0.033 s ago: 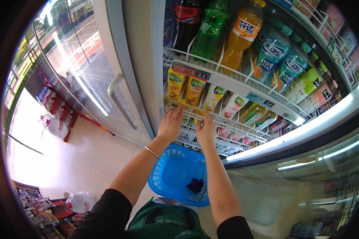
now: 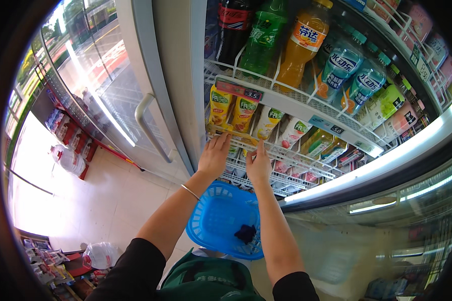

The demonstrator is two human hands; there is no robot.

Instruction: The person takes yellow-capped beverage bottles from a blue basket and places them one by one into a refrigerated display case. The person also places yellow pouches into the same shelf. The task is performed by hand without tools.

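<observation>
Overhead, both hands spread open, left hand (image 2: pixel 213 156) and right hand (image 2: pixel 258 163) touching wire shelf (image 2: pixel 236 136) under yellow bottles (image 2: pixel 232 111) at twelve o'clock; careless nudge possibly toppling them toward blue basket (image 2: pixel 211 220) below.

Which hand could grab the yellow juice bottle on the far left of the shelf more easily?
Probably the left hand. Its fingertips already touch the shelf edge right below that yellow bottle, while the right hand sits further right, lower on the wire rack.

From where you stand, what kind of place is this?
Most likely a convenience store or small supermarket: an open drinks cooler with bottled drinks on wire shelves, a blue shopping basket below both hands, and packaged goods stacked beyond.
</observation>
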